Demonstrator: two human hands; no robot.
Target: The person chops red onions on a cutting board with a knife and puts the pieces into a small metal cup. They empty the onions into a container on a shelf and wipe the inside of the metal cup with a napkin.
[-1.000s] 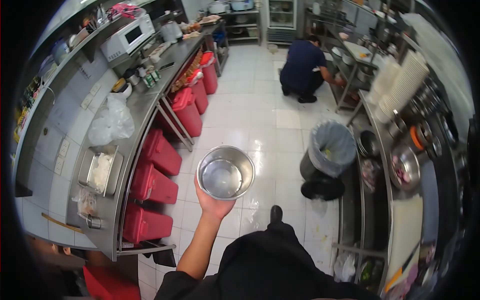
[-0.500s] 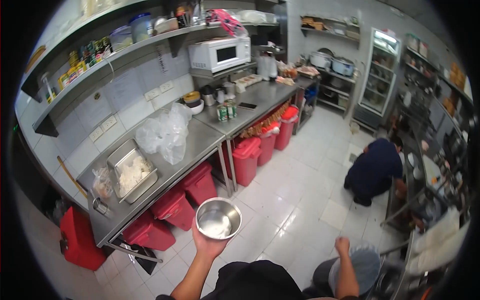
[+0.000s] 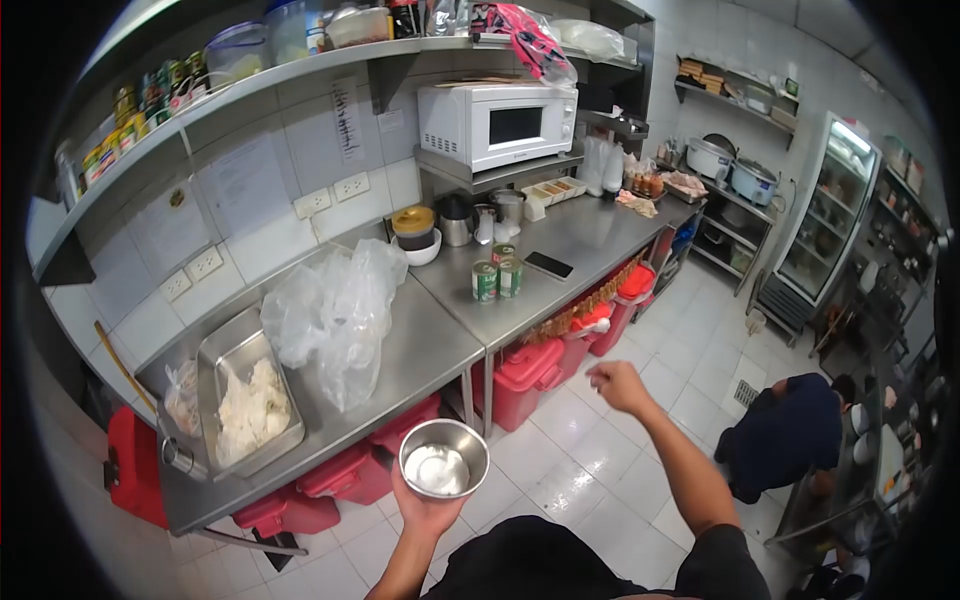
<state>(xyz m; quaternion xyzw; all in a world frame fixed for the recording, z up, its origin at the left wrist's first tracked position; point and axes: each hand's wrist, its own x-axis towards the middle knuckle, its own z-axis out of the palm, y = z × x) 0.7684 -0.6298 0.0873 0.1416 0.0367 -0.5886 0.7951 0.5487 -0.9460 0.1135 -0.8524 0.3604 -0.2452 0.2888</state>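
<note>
My left hand [image 3: 428,508] grips a round stainless steel bowl [image 3: 444,458] from below and the side, in front of my body. The bowl's inside is bright and shiny; whether a little liquid lies at the bottom I cannot tell. Over the floor to the right, my right hand [image 3: 618,386] reaches forward with its fingers loosely curled and nothing visible in them. Ahead of it on the steel counter [image 3: 440,322] are three green-labelled cans [image 3: 497,276] and a dark phone [image 3: 549,264].
A steel pan [image 3: 222,352] holding a whitish, dough-like mass and a clear plastic bag [image 3: 335,312] occupy the near counter. Red lidded bins [image 3: 525,385] stand underneath. A microwave [image 3: 497,125] sits above the counter. At the right a person [image 3: 785,435] in dark clothing bends low.
My view has moved closer to the counter and cans. My right hand has swung up and forward from beside a grey bin. The bowl stays in my left hand.
</note>
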